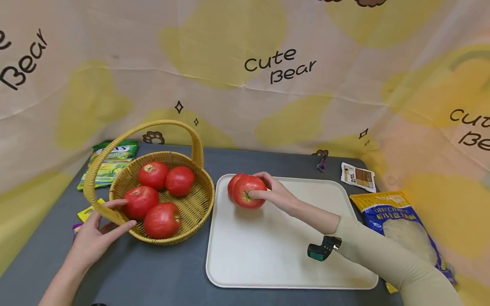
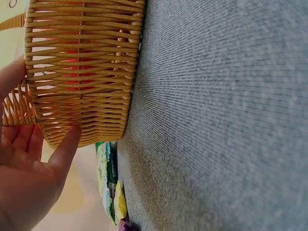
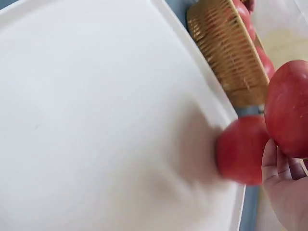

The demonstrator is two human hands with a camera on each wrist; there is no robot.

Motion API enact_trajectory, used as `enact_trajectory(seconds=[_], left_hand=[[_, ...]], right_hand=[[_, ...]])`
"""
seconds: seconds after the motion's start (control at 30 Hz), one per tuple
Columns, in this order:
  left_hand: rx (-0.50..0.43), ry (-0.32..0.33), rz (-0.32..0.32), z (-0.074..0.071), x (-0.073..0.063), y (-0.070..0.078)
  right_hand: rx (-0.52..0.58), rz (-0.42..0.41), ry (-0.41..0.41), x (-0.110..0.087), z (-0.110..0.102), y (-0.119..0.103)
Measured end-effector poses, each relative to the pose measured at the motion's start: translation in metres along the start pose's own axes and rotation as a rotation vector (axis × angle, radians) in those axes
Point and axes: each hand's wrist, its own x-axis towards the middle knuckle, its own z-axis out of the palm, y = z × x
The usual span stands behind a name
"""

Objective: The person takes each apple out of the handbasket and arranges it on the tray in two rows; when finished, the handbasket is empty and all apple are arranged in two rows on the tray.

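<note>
My right hand [image 1: 281, 197] holds a red apple [image 1: 248, 199] over the far left corner of a white tray [image 1: 268, 250]. Behind it, partly hidden, another red apple [image 3: 240, 150] sits on the tray, as the right wrist view shows. Several red apples [image 1: 162, 220] lie in a yellow wicker basket [image 1: 193, 212] with a tall handle, left of the tray. At the basket's near left side my left hand [image 1: 95, 238] grips the rim by the handle's base, its thumb against the outer wall [image 2: 82, 86].
Green snack packets [image 1: 111, 165] lie behind the basket's left side, with a yellow packet [image 1: 89, 210] nearer. Right of the tray are a blue and yellow bag [image 1: 405, 233] and a small white packet [image 1: 358, 177]. A purple wrapper [image 1: 321, 163] lies by the patterned cloth [image 1: 237, 85] at the back.
</note>
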Motion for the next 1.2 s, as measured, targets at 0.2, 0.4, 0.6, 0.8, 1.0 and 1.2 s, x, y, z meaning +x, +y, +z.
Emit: enact_trajectory(seconds=[0.2, 0.4, 0.6, 0.8, 1.0, 1.2], left_hand=[[-0.013, 0.015, 0.026, 0.002, 0.001, -0.002], [-0.017, 0.021, 0.027, 0.000, 0.000, -0.002], [-0.005, 0.016, 0.017, 0.000, 0.001, -0.002], [-0.010, 0.015, 0.023, 0.002, 0.000, -0.003], [-0.010, 0.008, 0.026, 0.002, 0.000, -0.002], [-0.006, 0.009, 0.023, 0.002, 0.000, -0.002]], right_hand=[[-0.039, 0.106, 0.109, -0.013, -0.030, 0.029], [-0.091, 0.200, 0.204, -0.012, -0.052, 0.060], [-0.085, 0.263, 0.238, -0.008, -0.060, 0.076], [-0.103, 0.308, 0.242, -0.003, -0.061, 0.079], [-0.089, 0.354, 0.253, 0.001, -0.062, 0.080], [-0.082, 0.362, 0.258, 0.003, -0.063, 0.081]])
